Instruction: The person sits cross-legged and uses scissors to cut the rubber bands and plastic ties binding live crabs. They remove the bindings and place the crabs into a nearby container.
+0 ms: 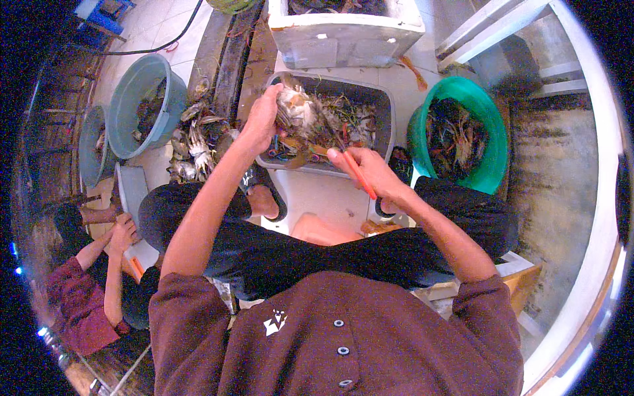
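My left hand [262, 119] holds a crab [298, 108], pale underside showing, over a grey plastic tub [324, 171]. Clasped in my right hand [371, 171] is a tool with an orange handle [360, 174], seemingly a knife. Its thin dark end [333, 129] points at the crab's right side; blur hides whether they touch. Inside the tub lie straw-like strands [354, 111], bits of coloured cord and dark debris. On the right, a green plastic basin [498, 148] contains several crabs [460, 133].
More crabs [198, 148] are heaped left of the tub. Farther left are a grey-blue bucket [119, 114] and another basin [91, 148]. A foam box [342, 47] stands beyond the tub. Another person's hands [123, 232] are at lower left. A white-framed panel [554, 148] borders the right.
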Demonstrator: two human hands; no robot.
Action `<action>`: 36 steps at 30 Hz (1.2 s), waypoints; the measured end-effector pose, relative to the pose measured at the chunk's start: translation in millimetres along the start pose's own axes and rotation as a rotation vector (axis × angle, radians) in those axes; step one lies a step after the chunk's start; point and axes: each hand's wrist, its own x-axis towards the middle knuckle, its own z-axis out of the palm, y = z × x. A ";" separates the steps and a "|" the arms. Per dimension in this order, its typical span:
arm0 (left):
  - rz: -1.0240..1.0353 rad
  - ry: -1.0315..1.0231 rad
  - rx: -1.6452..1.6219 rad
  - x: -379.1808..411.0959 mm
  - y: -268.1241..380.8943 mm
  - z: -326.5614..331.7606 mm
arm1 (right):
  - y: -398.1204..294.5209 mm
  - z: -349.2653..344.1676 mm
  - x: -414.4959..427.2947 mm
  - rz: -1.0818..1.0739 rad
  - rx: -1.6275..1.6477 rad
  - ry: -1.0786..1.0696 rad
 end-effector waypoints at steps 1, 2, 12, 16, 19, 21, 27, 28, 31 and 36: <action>-0.020 -0.017 -0.023 0.5 -1.3 -2.6 | -3.0 0.3 -2.5 0.007 0.041 -0.054; -0.040 -0.032 -0.047 1.0 -2.4 -5.6 | -6.7 -0.2 -6.2 0.014 0.081 -0.110; -0.009 0.077 -0.218 -10.0 17.6 1.9 | -3.9 -4.5 -15.2 -0.225 0.175 -0.432; -0.005 0.030 -0.228 -7.6 14.0 -3.5 | -19.5 -1.3 -23.0 -0.104 0.156 -0.466; -0.001 0.014 -0.160 -13.1 12.9 -3.2 | -27.0 -1.1 -22.0 -0.080 0.132 -0.444; 0.014 0.037 -0.103 -17.5 16.4 2.3 | -32.3 -3.5 -19.6 -0.060 0.103 -0.420; -0.024 -0.075 -0.051 -4.0 10.7 -3.2 | -19.6 -1.8 -9.7 -0.180 0.071 -0.341; -0.028 -0.102 -0.049 -3.9 11.9 -2.8 | -17.9 -2.3 -8.8 -0.183 0.076 -0.343; -0.008 -0.055 0.113 -6.6 13.8 0.8 | -19.9 -4.1 -8.7 -0.148 0.164 -0.386; 0.030 -0.043 0.328 -8.0 12.0 4.5 | -13.5 0.0 -5.4 -0.072 0.470 -0.498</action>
